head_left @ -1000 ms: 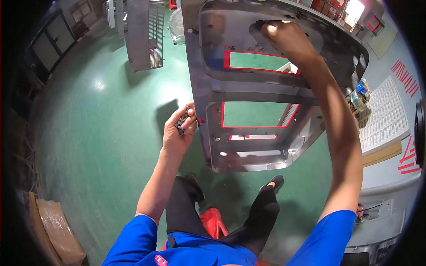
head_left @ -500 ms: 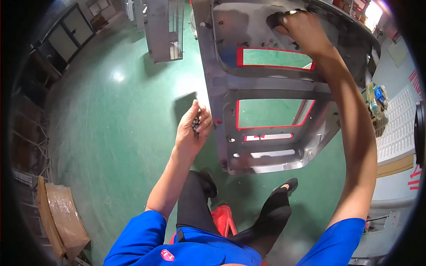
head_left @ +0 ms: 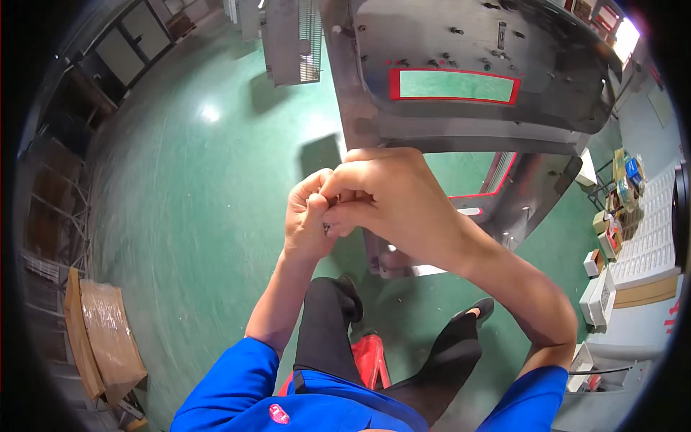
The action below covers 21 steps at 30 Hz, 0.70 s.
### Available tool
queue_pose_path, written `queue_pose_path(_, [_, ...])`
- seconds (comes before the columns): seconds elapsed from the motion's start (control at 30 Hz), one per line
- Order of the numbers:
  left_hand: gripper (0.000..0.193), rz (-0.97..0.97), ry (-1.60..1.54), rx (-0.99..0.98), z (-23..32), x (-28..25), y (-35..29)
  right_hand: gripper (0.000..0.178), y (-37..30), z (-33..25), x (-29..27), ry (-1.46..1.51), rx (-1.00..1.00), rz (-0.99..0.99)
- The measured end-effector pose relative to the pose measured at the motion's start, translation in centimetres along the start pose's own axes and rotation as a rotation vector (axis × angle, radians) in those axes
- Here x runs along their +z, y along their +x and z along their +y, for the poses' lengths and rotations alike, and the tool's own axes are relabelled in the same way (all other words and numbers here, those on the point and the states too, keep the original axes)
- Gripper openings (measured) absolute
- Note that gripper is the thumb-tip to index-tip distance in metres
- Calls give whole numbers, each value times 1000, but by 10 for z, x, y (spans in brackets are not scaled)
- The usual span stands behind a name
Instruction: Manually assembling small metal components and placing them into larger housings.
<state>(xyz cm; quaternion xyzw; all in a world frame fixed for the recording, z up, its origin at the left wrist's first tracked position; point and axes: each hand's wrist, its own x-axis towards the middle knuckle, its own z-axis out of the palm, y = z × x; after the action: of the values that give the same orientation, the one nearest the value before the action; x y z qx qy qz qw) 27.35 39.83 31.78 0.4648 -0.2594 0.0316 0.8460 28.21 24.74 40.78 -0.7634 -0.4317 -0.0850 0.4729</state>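
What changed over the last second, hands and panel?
The right hand left the upper part of the metal panel, moving down and leftward to meet the left hand. The left hand still cups small grey pieces; the panel looks unmoved.

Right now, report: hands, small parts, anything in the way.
Left hand cupped around small parts. Right hand meeting it, grip hidden. Right hand blocks part of the metal panel from view.

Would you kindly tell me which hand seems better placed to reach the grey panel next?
Probably the right hand: in this view it overlaps the grey panel, while the left hand sits left of it, curled around small pieces. The right fingertips meet the left hand.
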Motion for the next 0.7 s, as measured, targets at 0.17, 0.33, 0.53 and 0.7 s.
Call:
queue_pose_path(0.17, [28, 337, -258, -2, 10, -31, -3, 9, 32, -10, -50, -149, -108, 297])
queue_pose_path(0.33, [35, 428, -44, -154, -24, -36, -13, 15, 73, 70, -69, -423, 77, 230])
queue_pose_path(0.53, [30, 416, 289, -31, -43, -36, -23, 17, 155, 145, -58, -916, -672, 449])
queue_pose_path(0.7, [31, 420, 324, -19, -45, -49, -28, 23, 150, 133, -46, -959, -595, 255])
